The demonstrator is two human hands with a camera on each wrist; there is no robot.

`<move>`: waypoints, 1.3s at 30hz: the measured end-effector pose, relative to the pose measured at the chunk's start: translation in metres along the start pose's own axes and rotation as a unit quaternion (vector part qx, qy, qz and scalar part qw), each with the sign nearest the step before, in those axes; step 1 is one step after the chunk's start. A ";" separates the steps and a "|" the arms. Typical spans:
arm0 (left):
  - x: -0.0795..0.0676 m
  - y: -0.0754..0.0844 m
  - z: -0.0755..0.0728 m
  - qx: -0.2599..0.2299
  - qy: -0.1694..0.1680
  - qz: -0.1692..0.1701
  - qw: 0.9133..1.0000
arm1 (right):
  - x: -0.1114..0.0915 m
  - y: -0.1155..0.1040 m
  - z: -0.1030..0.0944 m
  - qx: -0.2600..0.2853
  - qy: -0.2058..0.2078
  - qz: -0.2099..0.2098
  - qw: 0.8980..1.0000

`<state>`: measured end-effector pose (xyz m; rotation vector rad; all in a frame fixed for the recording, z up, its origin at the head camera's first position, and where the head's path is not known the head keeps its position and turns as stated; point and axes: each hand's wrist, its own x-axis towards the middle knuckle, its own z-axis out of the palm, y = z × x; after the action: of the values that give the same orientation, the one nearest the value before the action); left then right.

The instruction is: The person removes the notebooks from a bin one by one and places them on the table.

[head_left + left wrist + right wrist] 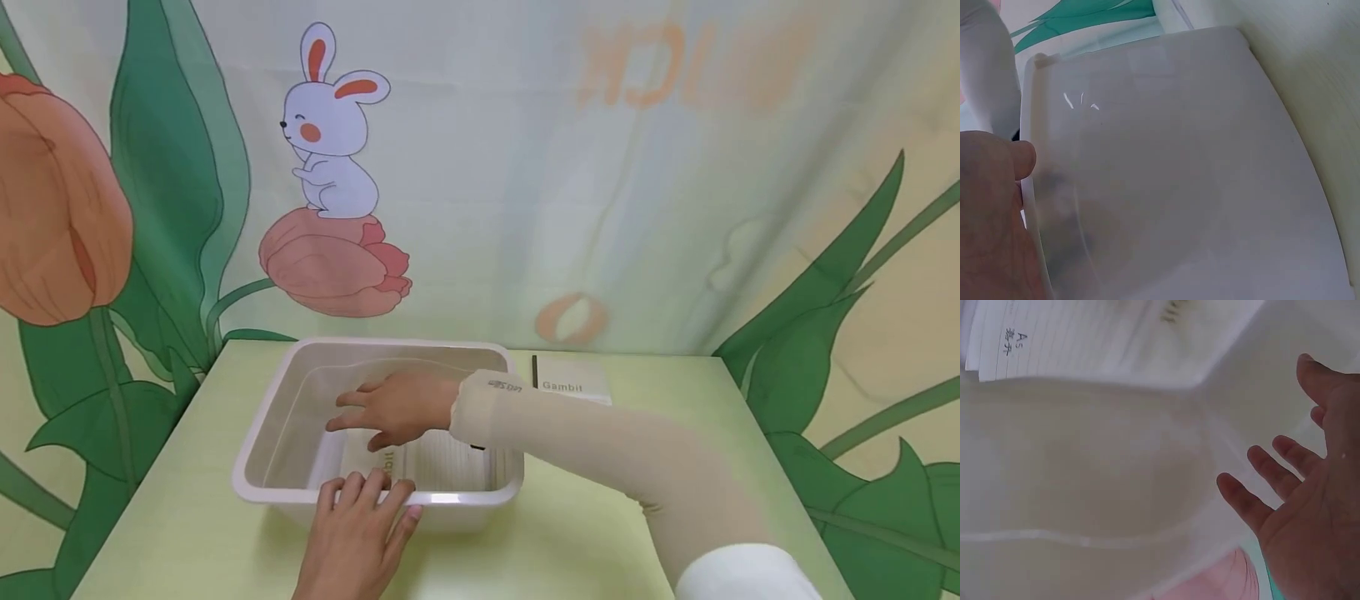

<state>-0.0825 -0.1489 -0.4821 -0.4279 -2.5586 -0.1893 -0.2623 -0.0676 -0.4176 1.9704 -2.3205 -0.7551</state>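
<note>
Head view: white plastic basin (300,417) on the table (600,542), its near rim gripped by a person's left hand (356,529), thumb outside. Within the basin, a lettered notebook (363,462) and lined paper (450,467) marked A5; over them the right hand (401,407), fingers spread, holding nothing. One "Gambit" notebook (573,375) on the table, beyond the right sleeve (600,442).

In the head view, the sleeved right forearm (577,433) reaches from lower right toward the centre, its right grip (408,408) back-up with fingers spread; the left grip (352,533), lower centre, has bent fingers.
</note>
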 end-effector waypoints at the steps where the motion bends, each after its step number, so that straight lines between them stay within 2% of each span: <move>1: 0.000 0.000 0.000 -0.002 0.002 -0.001 1.000 | 0.006 -0.003 0.002 -0.005 -0.006 -0.004 1.000; 4: 0.001 0.000 -0.001 -0.007 0.004 -0.003 1.000 | 0.020 -0.011 0.011 -0.009 -0.030 -0.010 0.999; 11: 0.000 0.000 -0.001 0.000 -0.022 -0.009 1.000 | 0.042 -0.020 0.032 0.025 -0.079 0.003 0.997; 17: -0.002 -0.002 -0.001 0.003 -0.016 -0.009 1.000 | 0.056 -0.025 0.042 0.037 -0.092 0.008 0.995; 25: -0.001 0.000 0.001 0.002 -0.023 -0.011 1.000 | 0.065 -0.027 0.047 0.088 -0.113 0.025 0.989; 31: -0.003 -0.001 0.000 0.010 -0.025 -0.013 1.000 | 0.069 -0.025 0.050 0.054 -0.100 0.015 0.993; 36: -0.002 -0.001 0.000 0.005 -0.013 -0.008 1.000 | 0.071 -0.023 0.050 -0.022 -0.070 0.007 0.997; 39: -0.001 -0.002 0.000 0.003 -0.009 -0.005 1.000 | 0.072 -0.023 0.050 -0.044 -0.070 0.008 0.997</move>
<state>-0.0825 -0.1513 -0.4832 -0.4166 -2.5784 -0.1820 -0.2719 -0.1186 -0.4917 1.9182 -2.3295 -1.0048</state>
